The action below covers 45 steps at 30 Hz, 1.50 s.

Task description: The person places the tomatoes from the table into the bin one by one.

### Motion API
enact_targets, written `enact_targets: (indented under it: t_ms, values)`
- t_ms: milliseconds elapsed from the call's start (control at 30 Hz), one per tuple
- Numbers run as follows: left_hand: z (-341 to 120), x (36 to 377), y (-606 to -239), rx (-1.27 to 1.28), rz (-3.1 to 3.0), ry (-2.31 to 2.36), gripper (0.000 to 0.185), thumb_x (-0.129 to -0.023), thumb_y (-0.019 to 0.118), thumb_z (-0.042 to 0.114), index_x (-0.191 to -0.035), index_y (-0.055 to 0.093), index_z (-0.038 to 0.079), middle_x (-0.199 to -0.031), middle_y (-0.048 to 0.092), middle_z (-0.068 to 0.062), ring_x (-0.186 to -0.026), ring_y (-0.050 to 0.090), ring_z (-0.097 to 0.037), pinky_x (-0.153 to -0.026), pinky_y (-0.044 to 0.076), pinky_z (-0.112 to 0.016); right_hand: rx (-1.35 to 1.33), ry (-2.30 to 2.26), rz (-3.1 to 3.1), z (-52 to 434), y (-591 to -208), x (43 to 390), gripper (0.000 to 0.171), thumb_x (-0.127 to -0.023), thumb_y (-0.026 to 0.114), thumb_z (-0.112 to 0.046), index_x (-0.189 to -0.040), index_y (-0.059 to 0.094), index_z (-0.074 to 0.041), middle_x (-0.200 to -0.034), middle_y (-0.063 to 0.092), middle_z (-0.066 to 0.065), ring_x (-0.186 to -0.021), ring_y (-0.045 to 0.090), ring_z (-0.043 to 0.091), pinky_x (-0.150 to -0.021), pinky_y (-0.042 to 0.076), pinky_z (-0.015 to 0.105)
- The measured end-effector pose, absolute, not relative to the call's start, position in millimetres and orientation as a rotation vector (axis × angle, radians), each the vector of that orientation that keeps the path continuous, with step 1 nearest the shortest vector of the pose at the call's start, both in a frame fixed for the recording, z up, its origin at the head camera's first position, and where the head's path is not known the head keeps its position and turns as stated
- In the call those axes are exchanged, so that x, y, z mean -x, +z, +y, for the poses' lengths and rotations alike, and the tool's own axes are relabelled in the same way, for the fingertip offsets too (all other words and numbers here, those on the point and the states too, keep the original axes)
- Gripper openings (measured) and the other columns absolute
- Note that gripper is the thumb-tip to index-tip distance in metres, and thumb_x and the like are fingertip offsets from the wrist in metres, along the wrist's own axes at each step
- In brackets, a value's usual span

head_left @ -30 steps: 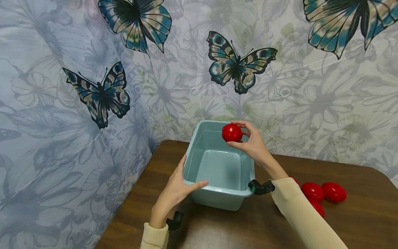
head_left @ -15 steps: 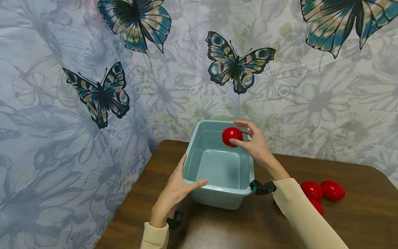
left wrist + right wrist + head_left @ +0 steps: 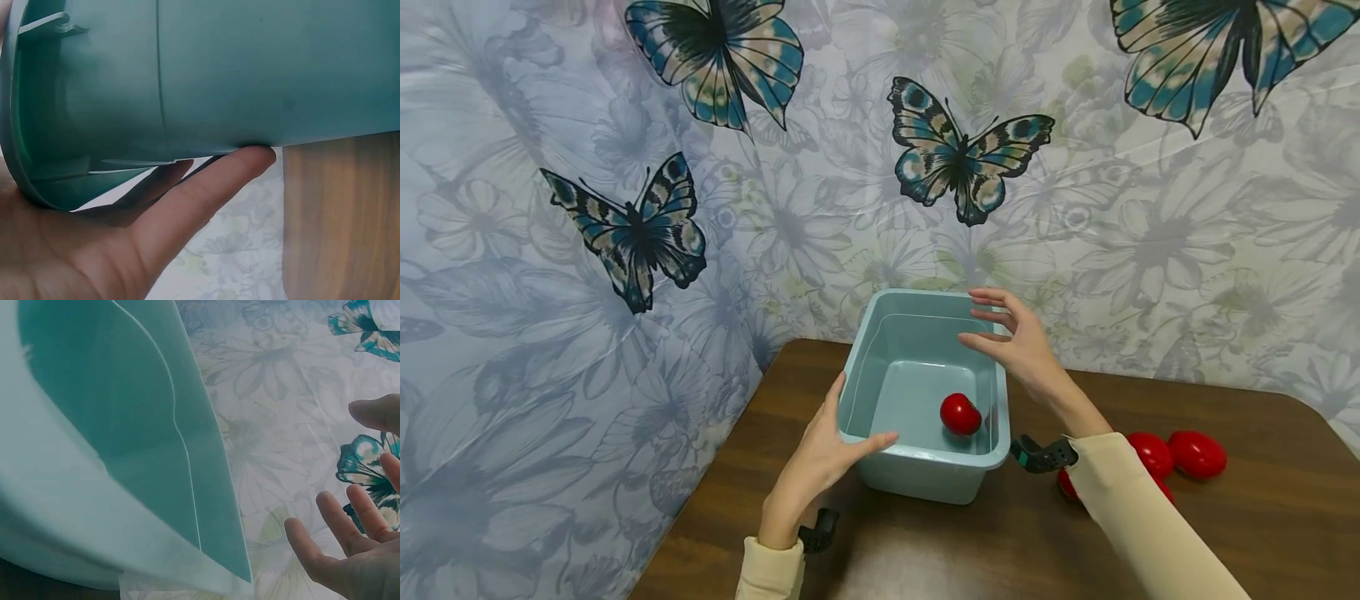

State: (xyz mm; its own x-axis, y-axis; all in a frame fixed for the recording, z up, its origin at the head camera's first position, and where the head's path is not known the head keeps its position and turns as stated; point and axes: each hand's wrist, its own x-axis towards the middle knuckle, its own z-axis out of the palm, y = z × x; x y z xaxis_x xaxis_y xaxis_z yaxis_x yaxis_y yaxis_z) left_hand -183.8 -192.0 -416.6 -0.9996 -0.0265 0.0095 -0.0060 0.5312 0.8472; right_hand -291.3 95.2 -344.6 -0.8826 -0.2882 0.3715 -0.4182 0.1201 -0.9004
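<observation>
I read the grip as follows. The left hand (image 3: pixel 820 462) holds the near-left corner of the tub (image 3: pixel 880 333), thumb hooked over the rim and fingers against the outer wall. The right hand (image 3: pixel 1018 346) holds nothing; its fingers are spread and relaxed above the tub's right rim.

The tub, the largest item, stands upright on the table (image 3: pixel 1262 533) near the corner of the butterfly-print backdrop (image 3: pixel 625 225). I judge it a thin moulded plastic: light, fairly stiff, smooth enough to slide on the wood. The flanged rim is the sound place to take hold.

The red egg (image 3: pixel 960 414) lies on the tub floor near the right wall. I judge it hollow plastic: light, hard, glossy, prone to roll. Take it across its middle with thumb and fingertips. More red eggs (image 3: pixel 1197 453) lie in a cluster on the table right of the tub, partly hidden by the right sleeve.

View differences:
- The head view alone shows the eggs and the overall layout.
- The left wrist view shows a finger (image 3: pixel 206 194) laid against the tub's outer wall beneath the flange, a contact that the head view hides.
- The right wrist view confirms empty, parted fingers (image 3: pixel 350 531) clear of the tub rim.
</observation>
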Motion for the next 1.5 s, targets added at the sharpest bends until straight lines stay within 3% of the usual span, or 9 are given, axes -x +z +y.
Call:
enact_targets:
  t_ms: [133,333,667,1067,1300,1500]
  values:
    - [-189.6,183.3,-419.0,-0.035,-2.713,-1.538,0.124,-0.079,0.087,0.057,-0.17,0.009,0.022,-0.17,0.025,-0.014,-0.15,0.036,-0.04,-0.116,0.035,-0.067,-0.709,1.903,-2.281,105.8,-345.2,287.2,0.06,-0.095,0.075,0.001,-0.149,0.048,0.0,-0.153,0.049,0.011,-0.137,0.052,0.037,-0.096,0.053,0.019]
    - [-186.1,185.0,-421.6,-0.017,-2.708,-1.582,0.124,-0.079,0.087,0.058,-0.17,0.009,0.025,-0.171,0.024,-0.011,-0.151,0.035,-0.039,-0.116,0.034,-0.067,-0.65,1.914,-2.29,128.8,-351.3,277.8,0.058,-0.096,0.075,-0.004,-0.148,0.049,-0.002,-0.147,0.052,0.004,-0.128,0.057,0.017,-0.094,0.054,0.019]
    - [-197.6,185.9,-419.9,-0.032,-2.791,-1.521,0.123,-0.081,0.083,0.062,-0.17,0.004,0.029,-0.173,0.018,-0.011,-0.154,0.029,-0.041,-0.117,0.031,-0.068,-0.566,1.854,-2.306,182.3,-381.3,262.0,0.054,-0.097,0.075,-0.006,-0.146,0.055,-0.013,-0.139,0.057,-0.007,-0.12,0.063,0.007,-0.09,0.055,0.017]
    - [-201.8,193.4,-412.8,-0.016,-2.839,-1.478,0.126,-0.081,0.08,0.068,-0.169,-0.002,0.032,-0.173,0.013,-0.013,-0.156,0.023,-0.042,-0.119,0.027,-0.068,-0.561,1.765,-2.377,269.7,-441.4,233.4,0.052,-0.095,0.071,0.007,-0.144,0.057,-0.004,-0.127,0.068,-0.012,-0.112,0.067,0.002,-0.089,0.056,0.017]
    - [-201.8,191.6,-413.7,-0.044,-2.841,-1.5,0.126,-0.079,0.081,0.069,-0.168,-0.002,0.035,-0.174,0.013,-0.011,-0.156,0.023,-0.04,-0.12,0.027,-0.067,-0.518,1.63,-2.441,300.0,-474.5,208.5,0.052,-0.092,0.073,0.01,-0.141,0.054,0.008,-0.127,0.068,-0.006,-0.114,0.067,0.002,-0.091,0.053,0.014]
    - [-201.4,190.6,-415.6,-0.034,-2.847,-1.493,0.124,-0.082,0.08,0.067,-0.169,-0.001,0.034,-0.174,0.011,-0.012,-0.157,0.021,-0.042,-0.12,0.026,-0.068,-0.482,1.417,-2.549,307.6,-495.8,196.8,0.055,-0.089,0.081,0.001,-0.139,0.058,0.004,-0.127,0.066,-0.01,-0.111,0.062,-0.006,-0.088,0.051,0.009]
